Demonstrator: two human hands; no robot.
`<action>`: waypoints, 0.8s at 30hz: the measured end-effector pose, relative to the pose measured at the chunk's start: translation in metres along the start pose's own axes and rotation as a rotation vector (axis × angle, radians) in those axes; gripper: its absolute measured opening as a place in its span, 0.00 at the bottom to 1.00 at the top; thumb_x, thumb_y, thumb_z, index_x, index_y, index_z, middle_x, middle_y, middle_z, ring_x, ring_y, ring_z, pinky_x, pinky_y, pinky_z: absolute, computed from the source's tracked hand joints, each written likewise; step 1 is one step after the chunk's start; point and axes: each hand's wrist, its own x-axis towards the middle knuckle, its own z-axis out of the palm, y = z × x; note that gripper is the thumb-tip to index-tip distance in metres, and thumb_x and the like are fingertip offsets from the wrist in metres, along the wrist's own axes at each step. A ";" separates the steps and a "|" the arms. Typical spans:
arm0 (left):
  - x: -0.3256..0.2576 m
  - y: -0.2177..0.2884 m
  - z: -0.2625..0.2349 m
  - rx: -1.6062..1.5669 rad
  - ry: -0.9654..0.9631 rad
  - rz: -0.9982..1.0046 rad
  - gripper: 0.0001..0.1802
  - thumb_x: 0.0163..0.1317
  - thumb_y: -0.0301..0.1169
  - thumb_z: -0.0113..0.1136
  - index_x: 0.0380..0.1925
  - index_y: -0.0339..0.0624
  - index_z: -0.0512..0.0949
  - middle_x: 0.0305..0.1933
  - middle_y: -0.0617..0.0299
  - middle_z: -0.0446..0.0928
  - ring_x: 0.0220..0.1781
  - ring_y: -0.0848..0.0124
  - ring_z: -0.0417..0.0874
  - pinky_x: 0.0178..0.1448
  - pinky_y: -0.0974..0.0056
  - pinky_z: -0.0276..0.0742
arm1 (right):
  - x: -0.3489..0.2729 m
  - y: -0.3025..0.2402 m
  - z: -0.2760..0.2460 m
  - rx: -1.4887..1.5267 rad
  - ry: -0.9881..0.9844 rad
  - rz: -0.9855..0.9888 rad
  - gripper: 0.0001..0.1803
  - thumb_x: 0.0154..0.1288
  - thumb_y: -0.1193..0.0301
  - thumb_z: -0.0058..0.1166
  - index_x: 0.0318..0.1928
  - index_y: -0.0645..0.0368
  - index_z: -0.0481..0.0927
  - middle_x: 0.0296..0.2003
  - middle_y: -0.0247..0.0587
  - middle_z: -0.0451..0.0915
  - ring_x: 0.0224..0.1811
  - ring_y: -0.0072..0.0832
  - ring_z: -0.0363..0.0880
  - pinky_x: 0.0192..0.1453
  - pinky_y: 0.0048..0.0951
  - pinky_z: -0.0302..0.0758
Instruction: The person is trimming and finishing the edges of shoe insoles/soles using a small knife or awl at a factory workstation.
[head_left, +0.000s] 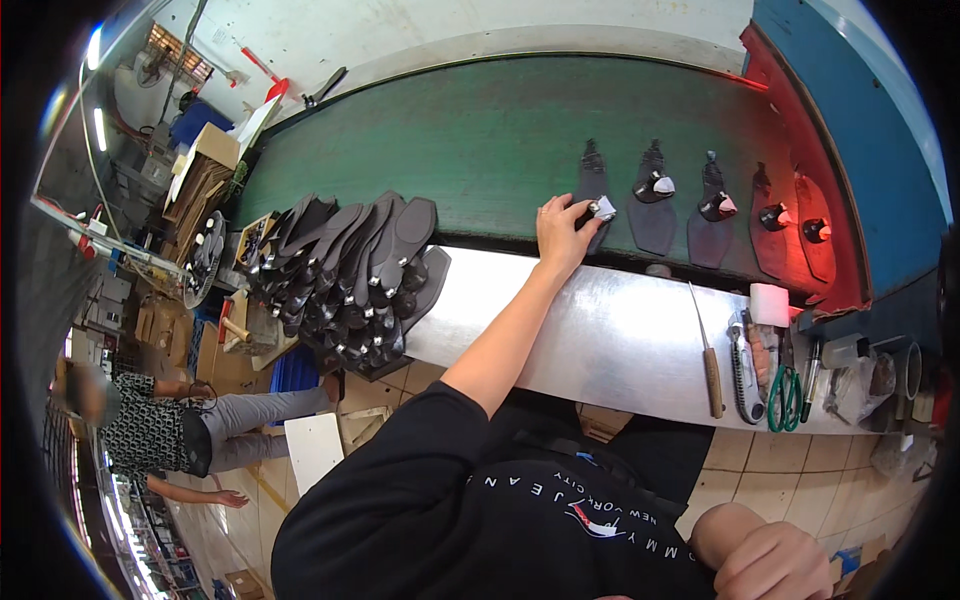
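Observation:
My left hand [565,232] reaches over the near edge of a green conveyor belt [450,130]. Its thumb and fingers are closed on a small dark piece with a pale face [603,209], at a dark shoe sole [592,180] lying on the belt. To the right, several more soles lie in a row, among them one sole [653,228] carrying a similar dark piece with a pale face [662,187]. Low at the right, near my body, my right hand [775,562] is curled closed; whatever is inside its fingers, if anything, is hidden.
A heap of dark shoe soles [365,250] covers the left end of the metal ledge [600,320]. On the ledge's right lie an awl [710,360], a cutter [745,375] and green-handled scissors [786,398]. A red-lit machine opening [815,190] stands at the belt's right. Another person [160,420] stands at left.

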 end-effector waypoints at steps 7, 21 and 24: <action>0.002 0.009 -0.010 -0.492 0.221 -0.041 0.15 0.50 0.22 0.67 0.40 0.44 0.84 0.51 0.55 0.76 0.48 0.65 0.81 0.50 0.65 0.78 | -0.001 0.014 0.010 0.384 0.022 -0.203 0.17 0.73 0.67 0.42 0.23 0.56 0.66 0.14 0.40 0.70 0.11 0.23 0.63 0.16 0.23 0.53; -0.057 0.109 -0.131 -1.501 -0.309 -0.597 0.17 0.60 0.18 0.59 0.51 0.36 0.76 0.58 0.53 0.78 0.54 0.69 0.80 0.61 0.64 0.74 | -0.093 0.070 -0.033 0.052 0.914 0.069 0.14 0.64 0.61 0.54 0.41 0.53 0.65 0.40 0.43 0.73 0.37 0.31 0.72 0.39 0.33 0.70; -0.085 0.119 -0.144 -1.569 -0.545 -0.577 0.17 0.60 0.18 0.59 0.50 0.37 0.77 0.56 0.48 0.78 0.54 0.67 0.81 0.61 0.61 0.77 | -0.092 0.114 -0.043 0.151 1.001 0.223 0.33 0.56 0.52 0.65 0.52 0.60 0.66 0.66 0.59 0.62 0.70 0.50 0.60 0.71 0.49 0.59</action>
